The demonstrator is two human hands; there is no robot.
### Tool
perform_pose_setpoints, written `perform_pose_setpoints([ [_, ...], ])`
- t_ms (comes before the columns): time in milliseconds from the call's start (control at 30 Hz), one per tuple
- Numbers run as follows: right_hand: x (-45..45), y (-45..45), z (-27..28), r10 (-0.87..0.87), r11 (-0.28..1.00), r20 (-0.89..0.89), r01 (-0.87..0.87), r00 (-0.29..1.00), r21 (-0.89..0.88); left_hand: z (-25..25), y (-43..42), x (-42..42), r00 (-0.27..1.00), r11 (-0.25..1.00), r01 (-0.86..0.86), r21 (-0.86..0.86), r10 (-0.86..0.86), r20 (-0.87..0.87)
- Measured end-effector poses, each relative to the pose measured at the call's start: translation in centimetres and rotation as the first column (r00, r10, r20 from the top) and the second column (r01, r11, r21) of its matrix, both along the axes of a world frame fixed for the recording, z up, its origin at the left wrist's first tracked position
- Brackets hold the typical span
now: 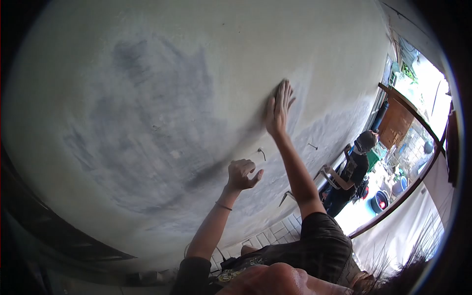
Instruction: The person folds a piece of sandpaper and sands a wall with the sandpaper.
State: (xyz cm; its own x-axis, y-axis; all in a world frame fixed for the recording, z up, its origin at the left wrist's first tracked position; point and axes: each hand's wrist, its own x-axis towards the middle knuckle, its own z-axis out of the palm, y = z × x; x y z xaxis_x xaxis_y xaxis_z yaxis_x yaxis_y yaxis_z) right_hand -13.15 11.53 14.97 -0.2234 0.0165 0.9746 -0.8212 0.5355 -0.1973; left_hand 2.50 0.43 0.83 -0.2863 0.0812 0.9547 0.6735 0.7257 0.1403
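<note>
- Counting containers on my feed, I get two buckets at far right: a black bucket (379, 201) with something red in it, and a blue bucket (400, 185) whose contents I cannot make out.
- I have one plastered wall (167, 113), patched grey, filling the view ahead of both hands.
- The right hand (280, 108) lies flat against it, fingers straight and mostly together; I cannot tell what its palm covers.
- The left hand (242, 174) is lower, near the wall, fingers loosely curled, thumb apart.
- I see two small metal pegs (261, 150), and one other person (355, 167) at right.
</note>
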Motion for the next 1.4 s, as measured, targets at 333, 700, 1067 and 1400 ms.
perform_pose_setpoints([
  [333, -1.6, 0.3, 5.5, -0.009, 0.999, 0.011, 0.01, 1.0, -0.048, 0.6, 0.5, 0.5, 0.993, 0.998, -0.056, 0.031, 0.052, 0.11],
  [700, -0.9, 1.4, 9.9, -0.076, 0.997, 0.024, 0.076, 0.997, 0.007, 0.7, 0.6, 0.5, 0.98, 0.997, -0.072, 0.017, 0.068, 0.189],
  [1067, 1.8, -0.6, -2.4, 0.052, 0.994, 0.105, -0.061, 0.993, 0.086, 0.9, 0.8, 0.4, 0.983, 0.995, -0.09, 0.045, 0.082, 0.162],
  [1400, -1.1, 0.9, 5.4, 0.035, 0.999, -0.018, -0.035, 0.999, -0.022, -0.1, 1.3, -0.5, 0.989, 0.981, -0.146, 0.125, 0.142, 0.043],
])
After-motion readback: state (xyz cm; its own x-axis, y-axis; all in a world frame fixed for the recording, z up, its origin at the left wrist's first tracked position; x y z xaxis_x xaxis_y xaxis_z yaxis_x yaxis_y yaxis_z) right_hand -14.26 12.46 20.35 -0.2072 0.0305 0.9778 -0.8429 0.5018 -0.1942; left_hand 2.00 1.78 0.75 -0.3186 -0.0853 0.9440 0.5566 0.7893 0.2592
